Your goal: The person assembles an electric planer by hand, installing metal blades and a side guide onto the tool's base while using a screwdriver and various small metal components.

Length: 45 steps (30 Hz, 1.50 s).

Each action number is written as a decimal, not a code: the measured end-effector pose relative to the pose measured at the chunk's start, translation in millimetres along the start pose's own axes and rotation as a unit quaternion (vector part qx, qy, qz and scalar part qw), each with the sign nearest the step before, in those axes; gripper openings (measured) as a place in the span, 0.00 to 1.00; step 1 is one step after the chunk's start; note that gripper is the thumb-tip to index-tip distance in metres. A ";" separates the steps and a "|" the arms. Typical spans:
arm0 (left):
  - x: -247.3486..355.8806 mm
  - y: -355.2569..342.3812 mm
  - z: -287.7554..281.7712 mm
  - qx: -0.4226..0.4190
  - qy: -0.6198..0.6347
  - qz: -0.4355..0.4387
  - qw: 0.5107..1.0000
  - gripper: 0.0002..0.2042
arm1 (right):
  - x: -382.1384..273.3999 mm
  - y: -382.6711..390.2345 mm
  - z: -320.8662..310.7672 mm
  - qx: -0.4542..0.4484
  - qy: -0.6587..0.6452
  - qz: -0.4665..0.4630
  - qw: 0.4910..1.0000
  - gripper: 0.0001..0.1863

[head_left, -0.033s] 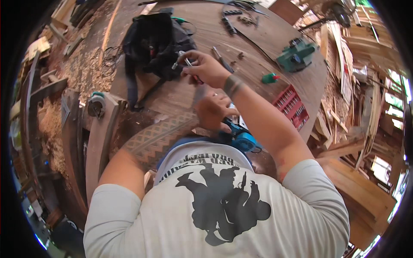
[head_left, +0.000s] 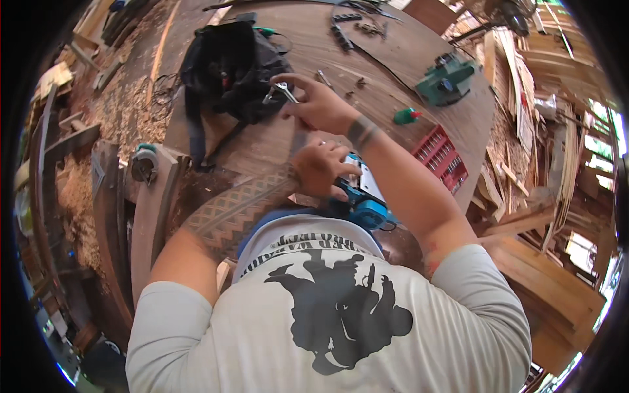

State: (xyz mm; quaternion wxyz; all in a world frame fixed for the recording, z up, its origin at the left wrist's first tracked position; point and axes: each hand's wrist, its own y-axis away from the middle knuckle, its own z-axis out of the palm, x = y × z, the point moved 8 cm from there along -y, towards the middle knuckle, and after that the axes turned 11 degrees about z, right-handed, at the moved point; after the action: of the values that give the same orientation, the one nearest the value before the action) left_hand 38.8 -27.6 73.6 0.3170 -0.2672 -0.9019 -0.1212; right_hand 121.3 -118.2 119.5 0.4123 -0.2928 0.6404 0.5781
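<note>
My right hand is raised over the workbench, its thumb and fingers closed on a small shiny metal tool with a forked end; its exact kind is too small to make out. Below it, my left hand has its bent fingers and thumb around the near end of a blue power planer. The planer lies at the bench's near edge by my waist, with a pale flat metal face showing. My right forearm hides part of it. A black bag lies just beyond my right hand.
On the brown bench are a red bit case, a green bottle, a green power tool and a socket rail. A slim metal tool lies past my right hand. Timber and wood shavings lie left.
The metal tool in my right hand has turned and shows more of its forked end. The view has shifted slightly. My left hand stays at the planer.
</note>
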 end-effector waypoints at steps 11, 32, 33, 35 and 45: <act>7.1 -15.5 -10.8 -0.046 -0.018 0.032 0.998 0.33 | 48.2 232.7 -63.3 0.072 -0.128 -0.038 0.988 0.39; 9.8 -14.9 -19.0 0.005 -0.018 0.031 0.999 0.34 | 111.6 176.0 -55.2 0.027 0.289 -0.080 0.954 0.11; 10.3 -14.9 -20.0 0.008 -0.018 0.028 0.999 0.34 | 111.8 174.0 -56.4 0.023 0.291 -0.080 0.953 0.11; 10.8 -14.6 -20.6 0.006 -0.012 0.022 1.000 0.34 | 109.1 171.4 -54.9 0.009 0.307 -0.104 0.946 0.09; 10.6 -13.4 -19.5 -0.002 -0.024 0.005 1.000 0.33 | 96.7 162.5 -51.5 -0.033 0.400 -0.183 0.897 0.07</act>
State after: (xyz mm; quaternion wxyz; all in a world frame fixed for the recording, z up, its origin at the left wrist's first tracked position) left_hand 34.2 -42.0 94.7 0.2954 -0.2756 -0.9075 -0.1149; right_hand -74.2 -132.9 116.4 0.2099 -0.6252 0.6669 0.3470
